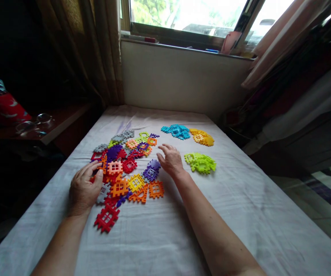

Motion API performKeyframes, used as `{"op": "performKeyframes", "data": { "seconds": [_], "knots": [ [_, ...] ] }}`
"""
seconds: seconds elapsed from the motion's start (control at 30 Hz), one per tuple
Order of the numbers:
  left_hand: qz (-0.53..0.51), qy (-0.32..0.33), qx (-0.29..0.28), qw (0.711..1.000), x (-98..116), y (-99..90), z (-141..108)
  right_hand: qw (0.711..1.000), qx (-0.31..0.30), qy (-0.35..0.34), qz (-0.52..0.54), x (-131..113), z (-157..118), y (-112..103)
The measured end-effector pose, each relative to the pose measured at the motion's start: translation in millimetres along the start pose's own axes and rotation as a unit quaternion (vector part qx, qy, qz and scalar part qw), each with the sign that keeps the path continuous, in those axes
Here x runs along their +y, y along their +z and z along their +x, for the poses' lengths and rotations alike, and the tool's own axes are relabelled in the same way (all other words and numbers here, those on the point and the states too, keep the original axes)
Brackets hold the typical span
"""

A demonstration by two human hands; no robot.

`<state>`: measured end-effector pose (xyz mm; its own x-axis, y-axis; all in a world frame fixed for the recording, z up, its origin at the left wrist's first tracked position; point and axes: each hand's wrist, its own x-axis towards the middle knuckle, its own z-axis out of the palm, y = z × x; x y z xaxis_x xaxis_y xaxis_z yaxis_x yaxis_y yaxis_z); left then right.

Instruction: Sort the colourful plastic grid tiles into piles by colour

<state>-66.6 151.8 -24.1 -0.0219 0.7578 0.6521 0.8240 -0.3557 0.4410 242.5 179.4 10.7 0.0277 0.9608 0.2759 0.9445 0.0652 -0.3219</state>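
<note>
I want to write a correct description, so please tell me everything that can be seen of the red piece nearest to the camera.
The red piece is flat and looks like plastic, roughly square, with blunt teeth around its edges and a cross-barred window in the middle. It looks whole. It lies flat on the pale cloth, turned slightly askew, at the near end of the mixed heap. Whether its far edge touches the heap is unclear; neither hand touches it.

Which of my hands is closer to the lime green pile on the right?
Right. Your right hand is just left of the lime green pile; your left hand is farther off, at the left edge of the mixed pile.
</note>
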Motion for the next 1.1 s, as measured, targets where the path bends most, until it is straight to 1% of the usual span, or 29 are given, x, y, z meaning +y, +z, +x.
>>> {"op": "performKeyframes", "data": {
  "seconds": [0.1,0.2,0.3,0.37,0.43,0.57,0.7,0.77,0.8,0.87,0.93,1.0,1.1],
  "knots": [
    [-0.006,-0.014,-0.007,1.0,-2,1.6,0,0.997,-0.054,-0.056,-0.001,-33,25,14],
    [-0.013,-0.025,-0.014,0.999,-2,4.2,0,0.993,-0.088,-0.081,-0.021,-59,51,24],
    [-0.015,-0.034,-0.014,0.999,-2,6.1,-1,0.988,-0.125,-0.084,-0.036,-74,67,31],
    [-0.016,-0.037,-0.014,0.999,-3,7.1,-2,0.983,-0.153,-0.097,-0.036,-78,69,35],
    [-0.016,-0.038,-0.013,0.999,-5,8.0,-2,0.979,-0.165,-0.117,-0.028,-79,63,38],
    [-0.017,-0.035,-0.014,0.999,-6,9.5,-3,0.982,-0.137,-0.131,-0.014,-70,31,37],
    [-0.02,-0.029,-0.013,0.999,-4,10.3,-3,0.981,-0.147,-0.125,-0.003,-56,-4,24],
    [-0.023,-0.031,-0.014,0.999,-4,10.7,-3,0.982,-0.15,-0.112,-0.002,-53,-11,14],
    [-0.024,-0.033,-0.015,0.999,-4,10.9,-3,0.984,-0.144,-0.108,-0.003,-54,-10,10],
    [-0.026,-0.034,-0.018,0.999,-4,11.2,-3,0.986,-0.121,-0.111,-0.008,-61,2,5],
    [-0.027,-0.034,-0.018,0.999,-5,11.2,-4,0.986,-0.102,-0.135,-0.013,-76,22,6],
    [-0.026,-0.031,-0.016,0.999,-6,11.2,-4,0.98,-0.102,-0.172,-0.015,-96,45,14],
    [-0.024,-0.024,-0.013,0.999,-7,11.3,-5,0.972,-0.107,-0.208,-0.016,-130,76,37]
  ]
}}
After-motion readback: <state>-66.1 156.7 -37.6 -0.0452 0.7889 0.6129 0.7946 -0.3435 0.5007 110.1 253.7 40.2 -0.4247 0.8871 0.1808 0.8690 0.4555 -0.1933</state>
